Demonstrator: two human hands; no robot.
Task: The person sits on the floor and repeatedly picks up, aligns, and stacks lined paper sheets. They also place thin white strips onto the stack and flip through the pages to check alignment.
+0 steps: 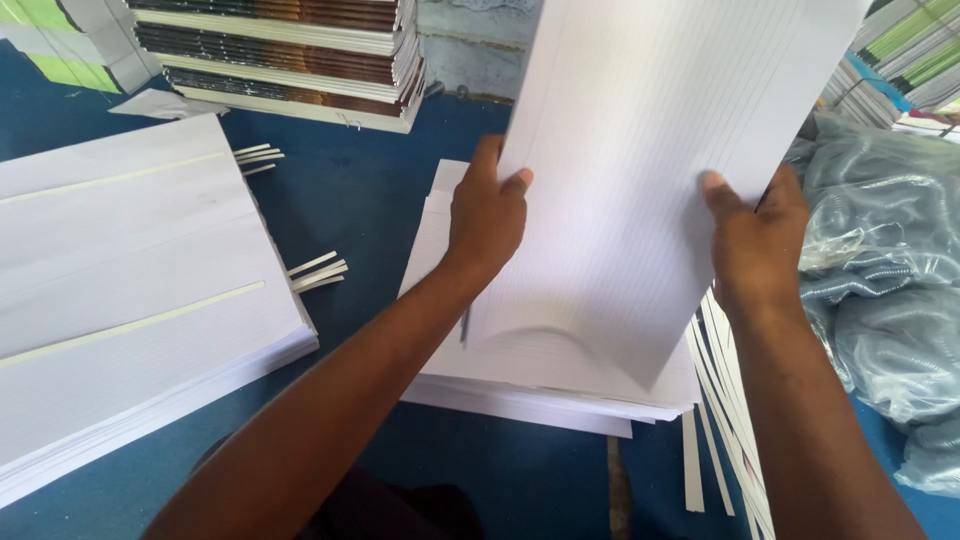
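Head view. Hands grip a sheaf of ruled white sheets point(650, 170), raised and tilted above the blue work surface point(370, 200), its lower edge bowed over a flat pile of the same paper point(550, 385). Left hand point(487, 215), at 9 o'clock of the sheaf, grasps the sheaf's left edge, thumb on the front and fingers hidden behind; its forearm runs down toward 7 o'clock. Right hand point(755, 240), at 3 o'clock, pinches the right edge likewise, thumb tip on the front, forearm descending toward 5 o'clock. Large paper stack with card dividers point(140, 290) lies at 9 o'clock; bound booklets point(290, 55) are piled at 11 o'clock; crumpled clear plastic wrap point(880, 290) sits at 3 o'clock.
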